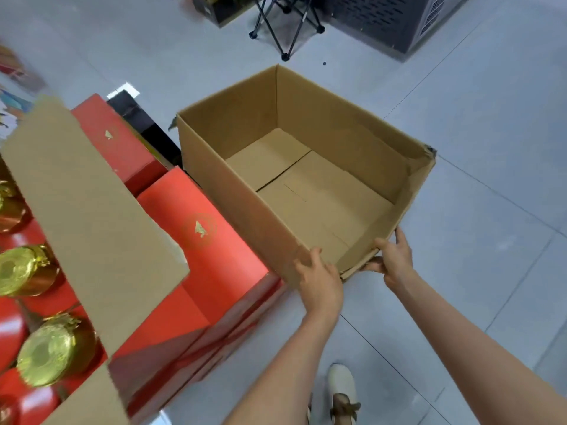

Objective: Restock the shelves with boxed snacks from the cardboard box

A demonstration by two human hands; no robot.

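The cardboard box (337, 127) stands emptied mid-frame; the left hand (319, 279) clasps its near corner and the right hand (394, 256) grips the near rim. Red snack boxes (199, 228) are stacked at left. Unloading seems done; next, probably, drag it clear

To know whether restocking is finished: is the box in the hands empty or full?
Empty: inside the box only its bare bottom flaps show.

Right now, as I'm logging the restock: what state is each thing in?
cardboard box: open-topped, empty, on the floor.
left hand: grips the box's near corner.
right hand: grips the box's near wall.
red boxes: closed, stacked beside it.
second carton: flaps open, gold-topped items inside.
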